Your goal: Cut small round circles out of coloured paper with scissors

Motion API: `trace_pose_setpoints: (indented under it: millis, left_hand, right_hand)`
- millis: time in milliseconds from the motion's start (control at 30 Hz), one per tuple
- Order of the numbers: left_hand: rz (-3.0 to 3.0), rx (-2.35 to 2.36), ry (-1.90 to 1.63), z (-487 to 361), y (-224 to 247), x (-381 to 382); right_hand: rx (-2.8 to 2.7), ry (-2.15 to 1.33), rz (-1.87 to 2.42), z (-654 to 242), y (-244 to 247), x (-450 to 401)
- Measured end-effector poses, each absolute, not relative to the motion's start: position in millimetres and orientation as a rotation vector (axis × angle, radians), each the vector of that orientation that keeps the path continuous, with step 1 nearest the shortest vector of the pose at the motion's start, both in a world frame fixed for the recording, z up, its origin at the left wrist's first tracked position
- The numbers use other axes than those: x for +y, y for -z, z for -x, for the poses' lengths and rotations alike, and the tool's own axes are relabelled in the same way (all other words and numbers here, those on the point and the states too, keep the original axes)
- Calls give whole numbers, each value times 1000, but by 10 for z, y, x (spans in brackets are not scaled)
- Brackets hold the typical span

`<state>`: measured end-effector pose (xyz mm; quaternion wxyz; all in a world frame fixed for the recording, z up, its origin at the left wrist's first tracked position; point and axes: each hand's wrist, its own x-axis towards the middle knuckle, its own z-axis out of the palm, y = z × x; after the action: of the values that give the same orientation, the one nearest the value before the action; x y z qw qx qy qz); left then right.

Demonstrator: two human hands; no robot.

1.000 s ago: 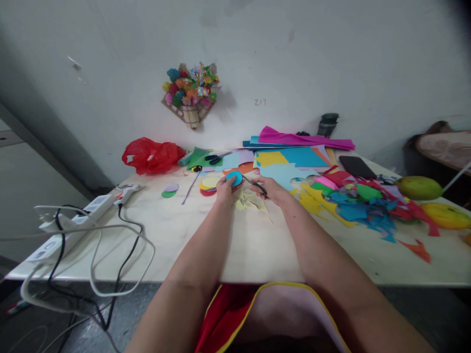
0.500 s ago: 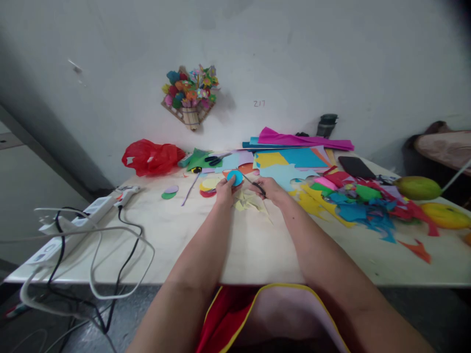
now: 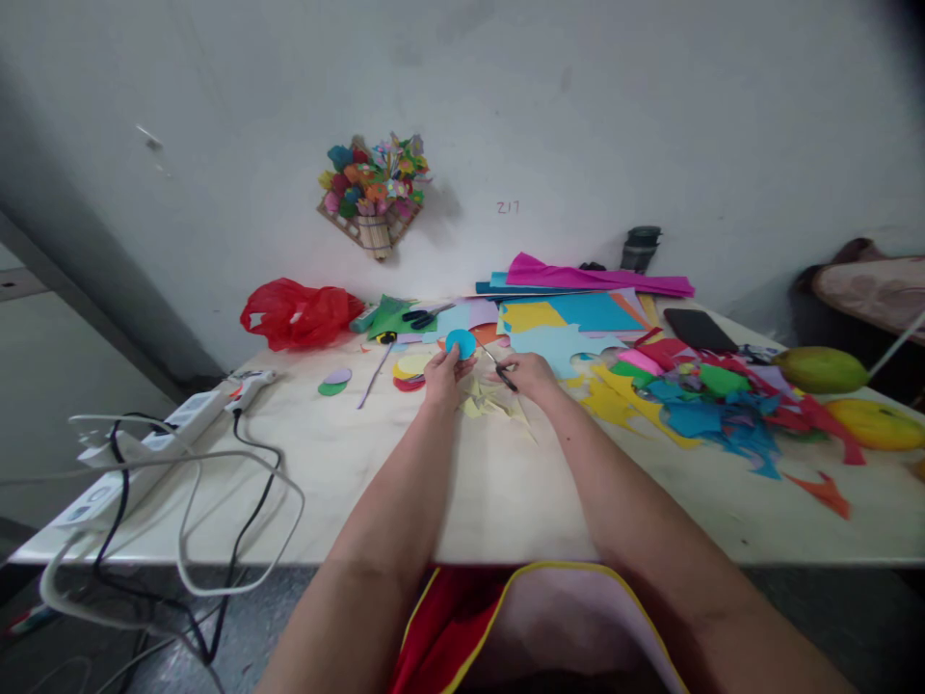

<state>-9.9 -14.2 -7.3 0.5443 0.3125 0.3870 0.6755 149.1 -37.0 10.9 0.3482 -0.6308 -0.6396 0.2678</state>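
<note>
Between the thumb and fingers of my left hand [image 3: 442, 374] is a blue paper circle [image 3: 461, 343], held upright above the table. My right hand [image 3: 531, 374] grips a pair of scissors [image 3: 506, 376] by the dark handles, its blades pointing up and left toward the circle's right edge. Whether the blades touch the paper is hard to make out. Below both hands lie pale yellow paper scraps [image 3: 491, 397]. Just left of my left hand sits a stack of yellow and red paper circles [image 3: 410, 371]. Farther left are a lilac and a green circle [image 3: 334, 383].
Coloured paper sheets [image 3: 564, 342] cover the back of the table. Scrap paper [image 3: 712, 405] and mangoes [image 3: 822, 369] are on the right, beside a black phone [image 3: 698, 330]. A red plastic bag [image 3: 300, 313], second scissors [image 3: 426, 316] and a power strip [image 3: 145, 458] with cables are left.
The scissors have drawn slightly away from the blue circle, and their angle has turned a little. My left hand holds the circle nearly where it was.
</note>
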Motion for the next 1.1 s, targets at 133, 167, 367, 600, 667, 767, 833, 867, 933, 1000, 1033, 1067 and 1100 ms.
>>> trace_pose_setpoints:
  millis: [133, 167, 367, 600, 667, 767, 833, 867, 933, 1000, 1033, 1067, 1100]
  left_hand:
    - [-768, 961, -1599, 97, 73, -134]
    - [-780, 966, -1588, 95, 74, -135]
    - [-846, 962, -1508, 76, 91, -142]
    - [-853, 923, -1466, 52, 87, -153]
    - [-850, 937, -1456, 47, 82, -155]
    - [-848, 947, -1452, 46, 89, -152]
    - [-857, 938, -1461, 50, 105, -143]
    - [-860, 934, -1469, 53, 115, -136]
    - [-858, 932, -1488, 59, 136, -117]
    - [-844, 931, -1508, 64, 156, -96]
    - [-834, 929, -1518, 64, 164, -86]
    - [-826, 926, -1526, 63, 171, -78]
    - [-819, 922, -1533, 62, 176, -72]
  right_hand:
    - [-1808, -344, 1827, -1497, -152, -414]
    - [-1832, -316, 1854, -1493, -169, -430]
    - [-1943, -269, 1943, -1451, -205, -480]
    - [-2088, -262, 1863, -1406, -143, -492]
    - [-2108, -320, 1811, -1408, -133, -483]
    - [-2128, -382, 1742, -1408, -130, -480]
    - [-2107, -337, 1760, -1397, -135, -493]
    - [-2088, -298, 1785, -1390, -138, -501]
    - [-2046, -228, 1839, -1380, -144, -511]
    - [-1997, -202, 1861, -1381, -142, -499]
    - [-1962, -222, 1851, -1385, -136, -485]
    - [-1920, -273, 1822, -1391, -128, -466]
    - [-1871, -356, 1772, -1397, -119, -447]
